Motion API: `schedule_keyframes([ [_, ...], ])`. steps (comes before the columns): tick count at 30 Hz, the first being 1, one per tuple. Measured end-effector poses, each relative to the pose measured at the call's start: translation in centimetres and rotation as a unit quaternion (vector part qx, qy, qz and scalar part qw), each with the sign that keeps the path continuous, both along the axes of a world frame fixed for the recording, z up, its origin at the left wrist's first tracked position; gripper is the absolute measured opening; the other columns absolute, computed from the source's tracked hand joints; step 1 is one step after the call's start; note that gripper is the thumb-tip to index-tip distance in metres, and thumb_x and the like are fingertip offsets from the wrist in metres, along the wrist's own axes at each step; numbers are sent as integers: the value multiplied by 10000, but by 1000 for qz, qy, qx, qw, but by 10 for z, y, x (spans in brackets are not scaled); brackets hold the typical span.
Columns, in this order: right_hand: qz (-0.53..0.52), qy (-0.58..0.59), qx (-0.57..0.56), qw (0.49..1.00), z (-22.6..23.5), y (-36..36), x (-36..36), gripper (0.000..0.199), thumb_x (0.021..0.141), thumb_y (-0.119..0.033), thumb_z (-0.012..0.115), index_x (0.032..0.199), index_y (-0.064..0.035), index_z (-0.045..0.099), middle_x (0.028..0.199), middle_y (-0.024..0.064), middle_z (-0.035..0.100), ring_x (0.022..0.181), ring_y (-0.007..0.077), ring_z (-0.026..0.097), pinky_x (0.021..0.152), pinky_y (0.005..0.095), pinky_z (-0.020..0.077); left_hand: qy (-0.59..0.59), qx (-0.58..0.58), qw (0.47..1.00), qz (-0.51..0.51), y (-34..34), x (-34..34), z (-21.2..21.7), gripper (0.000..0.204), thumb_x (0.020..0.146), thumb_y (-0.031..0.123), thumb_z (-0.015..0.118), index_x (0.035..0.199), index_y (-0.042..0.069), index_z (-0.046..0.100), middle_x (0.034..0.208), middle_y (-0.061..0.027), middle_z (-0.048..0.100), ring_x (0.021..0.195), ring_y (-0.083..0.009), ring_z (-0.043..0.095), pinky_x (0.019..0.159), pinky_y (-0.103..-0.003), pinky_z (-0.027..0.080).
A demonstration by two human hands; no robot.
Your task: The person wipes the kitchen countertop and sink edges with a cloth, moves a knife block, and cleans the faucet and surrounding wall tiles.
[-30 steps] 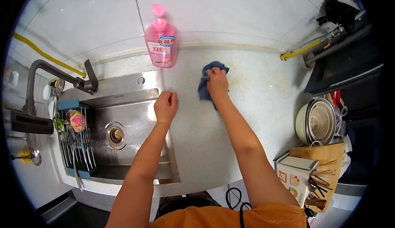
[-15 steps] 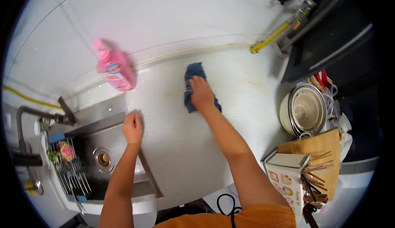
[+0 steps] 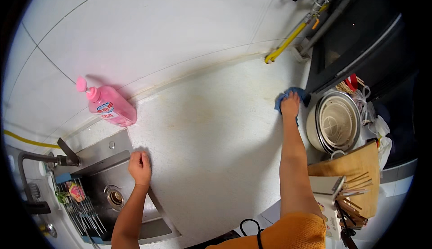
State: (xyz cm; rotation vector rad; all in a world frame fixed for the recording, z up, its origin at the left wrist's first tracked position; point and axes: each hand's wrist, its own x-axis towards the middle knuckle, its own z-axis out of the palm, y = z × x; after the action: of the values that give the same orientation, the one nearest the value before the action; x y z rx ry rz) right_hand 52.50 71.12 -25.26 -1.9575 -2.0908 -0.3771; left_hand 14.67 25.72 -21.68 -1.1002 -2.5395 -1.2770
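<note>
A dark blue cloth (image 3: 302, 97) lies bunched on the white countertop (image 3: 216, 145), at its right end beside the stacked bowls. My right hand (image 3: 290, 105) presses down on it with the fingers bent into the fabric; the fingertips are partly hidden. My left hand (image 3: 140, 168) is curled into a fist at the right edge of the steel sink (image 3: 150, 204), with nothing visible in it. A pink pump bottle (image 3: 112, 107) stands against the wall, behind the sink's far right corner.
A dark faucet (image 3: 49, 160) and a drying rack (image 3: 85, 208) flank the sink's left side. To the right are nested bowls with a strainer (image 3: 335, 121), a wooden board (image 3: 371, 177) and a chopstick holder (image 3: 326, 186). A yellow pipe (image 3: 285, 46) rises at the back right.
My right hand has carried the cloth rightward across the counter, from the middle to beside the bowls. My left fist stays by the sink edge. The view has shifted somewhat.
</note>
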Motion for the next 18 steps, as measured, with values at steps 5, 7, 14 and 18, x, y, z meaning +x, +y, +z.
schedule_keyframes([
  [5, 189, 43, -11, 981, 8, 13, -144, 454, 804, -237, 561, 1196, -16, 498, 1306, 180, 446, 1206, 339, 399, 1036, 383, 320, -28, -3, 1000, 4, -2, 1, -2, 215, 851, 116, 550, 677, 8, 481, 648, -115, 446, 560, -249, 446, 512, -346, 354],
  [7, 221, 85, -60, 970, 28, -9, -201, 479, 795, -210, 555, 1221, -1, 493, 1329, 175, 436, 1221, 353, 391, 1047, 391, 312, -23, -7, 1000, 12, -4, -1, -3, 209, 846, 119, 556, 679, 10, 493, 645, -109, 452, 548, -239, 443, 500, -339, 350],
  [14, 385, 86, -4, 919, 20, -60, -227, 375, 715, -165, 593, 1066, -43, 540, 1143, 129, 519, 1077, 306, 467, 914, 389, 427, -18, -16, 1000, 15, 3, 4, -4, 204, 835, 149, 573, 687, 18, 521, 665, -121, 489, 577, -282, 479, 527, -379, 383],
  [18, 515, 222, -184, 807, 51, -165, -262, 356, 658, 12, 483, 1006, -27, 547, 1082, 178, 546, 1037, 359, 488, 902, 413, 418, 8, -39, 999, 23, 3, 3, -3, 204, 838, 159, 571, 701, 17, 517, 682, -129, 498, 598, -303, 489, 540, -386, 390],
])
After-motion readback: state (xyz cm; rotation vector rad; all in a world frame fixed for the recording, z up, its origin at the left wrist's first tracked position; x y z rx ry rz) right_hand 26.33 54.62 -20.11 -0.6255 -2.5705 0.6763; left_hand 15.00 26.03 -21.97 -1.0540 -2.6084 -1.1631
